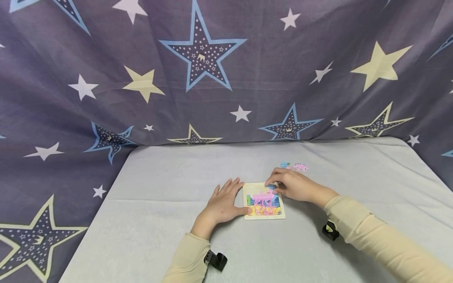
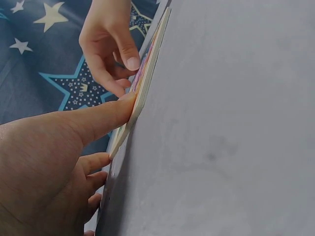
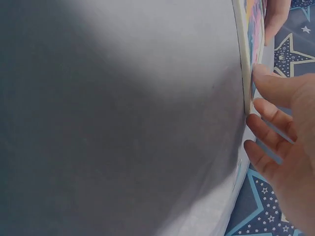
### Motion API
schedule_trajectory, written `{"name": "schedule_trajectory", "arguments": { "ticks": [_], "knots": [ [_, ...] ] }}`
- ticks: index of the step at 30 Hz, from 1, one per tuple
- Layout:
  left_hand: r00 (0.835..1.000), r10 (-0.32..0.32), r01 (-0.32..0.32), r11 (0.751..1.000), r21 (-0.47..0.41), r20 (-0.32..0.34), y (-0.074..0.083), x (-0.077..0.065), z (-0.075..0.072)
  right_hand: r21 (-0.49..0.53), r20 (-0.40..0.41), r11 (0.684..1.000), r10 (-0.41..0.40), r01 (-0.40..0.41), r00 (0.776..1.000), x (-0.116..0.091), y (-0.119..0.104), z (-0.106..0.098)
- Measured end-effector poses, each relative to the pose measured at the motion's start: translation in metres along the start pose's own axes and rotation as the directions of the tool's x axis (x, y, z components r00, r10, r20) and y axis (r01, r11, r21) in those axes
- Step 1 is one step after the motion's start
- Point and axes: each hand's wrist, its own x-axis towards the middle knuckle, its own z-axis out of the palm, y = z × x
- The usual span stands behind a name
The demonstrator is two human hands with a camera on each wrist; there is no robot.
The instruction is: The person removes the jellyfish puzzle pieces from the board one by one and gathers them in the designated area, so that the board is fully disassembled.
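A square, pale-rimmed jigsaw puzzle tray [image 1: 264,217] lies on the cloth-covered table, its picture showing pink, blue and yellow parts. My left hand [image 1: 222,202] is spread along its left side, thumb pressing the lower left of the tray [image 2: 142,93] and straight fingers reaching to the upper left corner. Over the upper right of the tray, my right hand [image 1: 293,184] bends its fingers and pinches a blue puzzle piece [image 1: 270,187], partly hidden by the fingertips. In the right wrist view, the right thumb [image 3: 275,87] is right at the picture's surface, other fingers by the rim.
Beyond my right hand lie loose puzzle pieces, a pink one [image 1: 301,167] and a blue one [image 1: 284,165] partly behind the hand. A grey cloth [image 1: 141,236] covers the table. A star-patterned curtain [image 1: 226,70] hangs along the back and sides.
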Motion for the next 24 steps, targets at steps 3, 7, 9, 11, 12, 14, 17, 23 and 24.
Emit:
{"name": "schedule_trajectory", "arguments": {
  "ticks": [3, 7, 9, 11, 12, 14, 17, 23, 24],
  "knots": [
    [1.0, -0.003, 0.003, 1.0, -0.002, 0.001, 0.0, 0.0, 0.0, -0.008, 0.018, 1.0, -0.009, 0.009, 1.0, 0.001, 0.0, 0.0],
    [1.0, -0.007, 0.007, 1.0, 0.0, 0.004, -0.001, 0.001, 0.001, -0.021, 0.02, 0.999, -0.036, 0.036, 0.999, 0.0, 0.002, 0.002],
    [1.0, -0.007, 0.007, 1.0, 0.002, 0.004, -0.001, 0.001, 0.001, -0.022, 0.016, 0.999, -0.047, 0.047, 0.999, -0.001, 0.004, 0.002],
    [1.0, -0.006, 0.006, 1.0, 0.004, 0.003, -0.001, 0.001, 0.001, -0.022, 0.011, 0.998, -0.063, 0.063, 0.998, -0.001, 0.006, 0.003],
    [1.0, -0.005, 0.005, 1.0, 0.003, 0.002, -0.001, 0.001, 0.002, -0.024, 0.009, 0.997, -0.072, 0.072, 0.997, -0.002, 0.007, 0.003],
    [1.0, -0.004, 0.004, 1.0, 0.004, 0.001, -0.001, 0.001, 0.002, -0.029, 0.013, 0.995, -0.09, 0.091, 0.996, -0.002, 0.009, 0.003],
    [1.0, -0.004, 0.004, 1.0, 0.006, -0.001, -0.001, 0.001, 0.002, -0.043, 0.021, 0.993, -0.11, 0.111, 0.994, 0.0, 0.01, 0.002],
    [1.0, -0.004, 0.004, 1.0, 0.011, 0.001, -0.001, 0.001, 0.001, -0.054, 0.045, 0.992, -0.109, 0.111, 0.993, 0.004, 0.012, 0.0],
    [1.0, -0.004, 0.004, 1.0, 0.012, 0.002, -0.001, 0.001, 0.001, -0.054, 0.05, 0.992, -0.108, 0.111, 0.993, 0.004, 0.011, 0.0]
  ]
}}
